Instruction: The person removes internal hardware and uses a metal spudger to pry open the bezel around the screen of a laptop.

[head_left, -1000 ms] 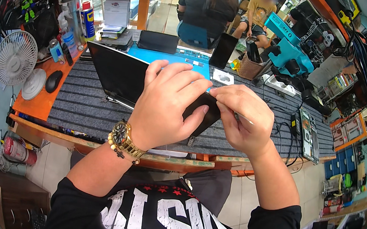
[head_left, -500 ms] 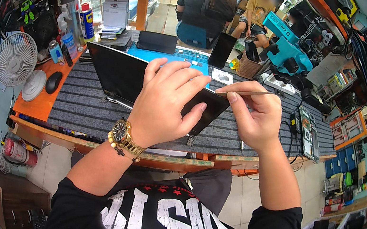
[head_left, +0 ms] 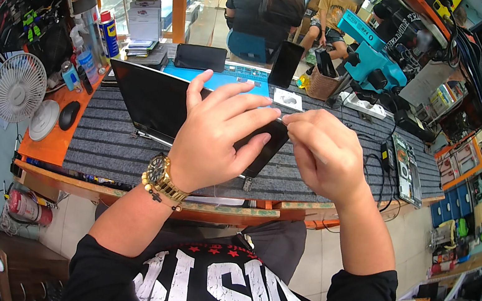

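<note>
A black laptop screen assembly point(head_left: 148, 101), detached from a base, stands tilted on the ribbed grey mat, its hinges at the lower edge. My left hand point(head_left: 216, 131) steadies it, fingers spread over the top edge and thumb against the dark front face. At the screen's upper right corner, my right hand point(head_left: 325, 154) is closed in a pinch, fingertips against the edge. The thin dark tool seen in this hand half a second ago is now hidden behind the curled fingers.
A blue work mat point(head_left: 177, 72) lies behind the screen. An opened laptop base point(head_left: 405, 170) sits at right beside black cables. At left are a black mouse point(head_left: 69, 115), a white fan point(head_left: 19, 87) and spray bottles point(head_left: 86, 60). Two people point(head_left: 262, 15) sit beyond the bench.
My right hand has turned over, its knuckles now facing up and its fingers curled tighter, so the tool no longer shows. My left hand keeps its place on the screen.
</note>
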Demonstrator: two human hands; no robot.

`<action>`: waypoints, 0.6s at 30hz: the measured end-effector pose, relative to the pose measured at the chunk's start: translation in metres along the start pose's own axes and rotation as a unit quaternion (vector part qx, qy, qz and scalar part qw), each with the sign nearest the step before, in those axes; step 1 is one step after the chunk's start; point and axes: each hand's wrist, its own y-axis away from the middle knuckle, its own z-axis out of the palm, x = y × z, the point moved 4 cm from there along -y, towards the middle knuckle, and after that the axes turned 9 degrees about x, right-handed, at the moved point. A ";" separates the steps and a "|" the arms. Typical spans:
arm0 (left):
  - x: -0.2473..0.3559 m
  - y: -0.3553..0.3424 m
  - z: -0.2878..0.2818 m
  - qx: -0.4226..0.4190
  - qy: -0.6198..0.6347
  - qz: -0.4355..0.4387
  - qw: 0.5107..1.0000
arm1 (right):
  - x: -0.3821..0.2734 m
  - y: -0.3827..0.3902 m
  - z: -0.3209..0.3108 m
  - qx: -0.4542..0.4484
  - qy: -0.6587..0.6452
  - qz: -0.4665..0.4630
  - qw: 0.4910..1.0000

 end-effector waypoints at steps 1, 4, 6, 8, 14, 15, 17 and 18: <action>0.002 -0.001 0.001 0.006 0.011 0.005 1.000 | -0.001 0.000 -0.001 0.000 0.001 0.001 1.000; 0.003 0.001 0.003 0.027 0.028 0.018 0.999 | -0.002 0.003 -0.001 0.004 0.014 -0.022 1.000; 0.002 0.000 0.003 0.023 0.029 0.015 0.999 | 0.013 0.011 -0.001 0.044 -0.056 0.123 0.990; 0.002 -0.001 0.003 0.020 0.028 0.011 0.999 | 0.015 0.018 0.000 0.055 -0.103 0.190 0.975; 0.006 -0.003 0.000 0.007 0.036 0.007 0.999 | 0.015 0.024 -0.002 0.088 -0.171 0.258 0.947; 0.006 -0.005 0.000 0.005 0.037 0.005 0.999 | 0.014 0.024 -0.003 0.095 -0.176 0.259 0.945; 0.007 -0.006 -0.001 0.003 0.039 0.003 0.999 | 0.016 0.027 -0.003 0.099 -0.175 0.257 0.945; 0.007 -0.006 -0.001 0.001 0.040 -0.003 0.999 | 0.016 0.029 -0.003 0.104 -0.175 0.254 0.946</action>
